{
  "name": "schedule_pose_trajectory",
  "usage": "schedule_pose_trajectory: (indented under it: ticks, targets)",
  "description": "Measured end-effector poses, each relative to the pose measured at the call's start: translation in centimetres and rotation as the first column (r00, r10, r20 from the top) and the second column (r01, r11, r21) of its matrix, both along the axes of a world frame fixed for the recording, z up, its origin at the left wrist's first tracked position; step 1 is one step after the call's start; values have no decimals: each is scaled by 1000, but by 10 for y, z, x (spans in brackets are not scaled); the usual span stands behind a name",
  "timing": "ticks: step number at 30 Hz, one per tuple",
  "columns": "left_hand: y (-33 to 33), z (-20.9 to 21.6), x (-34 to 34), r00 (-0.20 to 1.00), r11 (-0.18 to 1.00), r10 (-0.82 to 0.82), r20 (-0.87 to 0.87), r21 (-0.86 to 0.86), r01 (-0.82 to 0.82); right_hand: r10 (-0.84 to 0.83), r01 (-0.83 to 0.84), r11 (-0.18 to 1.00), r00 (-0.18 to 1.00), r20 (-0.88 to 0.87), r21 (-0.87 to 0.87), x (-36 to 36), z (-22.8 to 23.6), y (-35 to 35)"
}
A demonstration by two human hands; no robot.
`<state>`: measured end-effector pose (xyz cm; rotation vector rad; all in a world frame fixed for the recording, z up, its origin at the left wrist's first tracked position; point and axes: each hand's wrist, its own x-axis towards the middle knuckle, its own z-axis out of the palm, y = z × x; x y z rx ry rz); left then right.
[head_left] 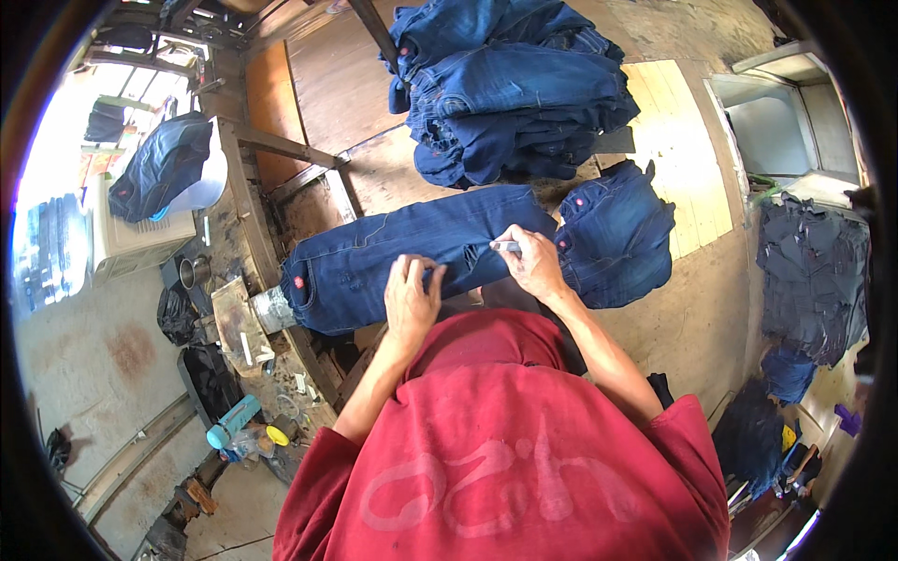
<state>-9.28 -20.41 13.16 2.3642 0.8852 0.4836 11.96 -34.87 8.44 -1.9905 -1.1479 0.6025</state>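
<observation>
A pair of dark blue jeans (pixel 374 248) lies stretched lengthwise in front of me, its waist end pulled over a support with a silvery wrapped end (pixel 274 309) at the left. My left hand (pixel 412 297) rests on the denim, fingers bent and thumb apart, with nothing visible in it. In my right hand (pixel 536 266), a small pale grey block (pixel 505 246) is pinched between thumb and fingers, its exact kind unclear. That hand is over the leg, close to a dark worn or torn patch (pixel 479 254) in the cloth.
Beyond lies a large pile of blue jeans (pixel 524 93); another folded pair (pixel 613 234) sits at the right. Along the left runs a worn wooden bench (pixel 245 206) with a metal mug (pixel 194 273). A turquoise bottle (pixel 234 421) stands lower left. Dark garments (pixel 812 276) hang far right.
</observation>
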Motion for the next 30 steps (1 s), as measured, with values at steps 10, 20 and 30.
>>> schedule_pose_trajectory:
  ticks: [10, 20, 30]
  targets:
    - [-12, -24, 46, 968, 139, 170, -186, -968, -210, -56, 64, 998, 941, -335, 14, -5, 1, 3]
    - [-58, -27, 24, 851, 239, 505, -143, -924, -297, 38, -39, 999, 966, -257, 4, -3, 0, 0]
    - [-31, -6, 31, 943, 175, 241, -230, -945, -275, 66, -54, 997, 951, -301, 51, -4, 4, -6]
